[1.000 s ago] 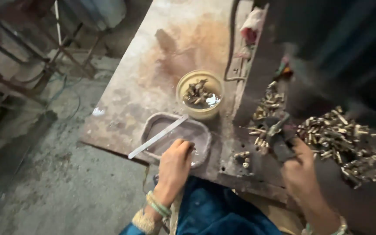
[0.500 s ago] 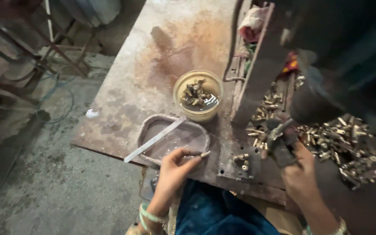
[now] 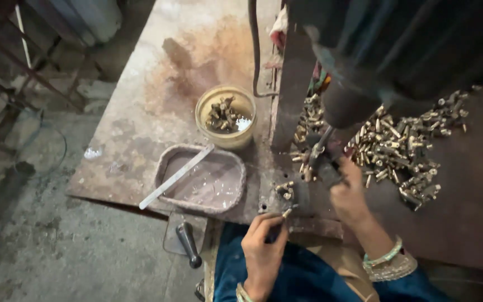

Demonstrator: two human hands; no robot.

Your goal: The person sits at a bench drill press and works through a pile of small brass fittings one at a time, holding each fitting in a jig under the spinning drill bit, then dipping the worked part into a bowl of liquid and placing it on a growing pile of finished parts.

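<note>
At lower centre the left hand (image 3: 263,251) pinches a small brass piece (image 3: 287,212) between closed fingertips, near the shallow tray (image 3: 166,168). At centre right the right hand (image 3: 349,193) is wrapped closed around a dark machine handle (image 3: 326,168), beside the heap of brass parts (image 3: 403,148)

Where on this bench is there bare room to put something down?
Free: the rusty plate beyond the round yellow tub, and the strip left of the shallow tray. Crowded: under the machine, where brass parts pile around the right hand, and the near edge by the left hand.
</note>
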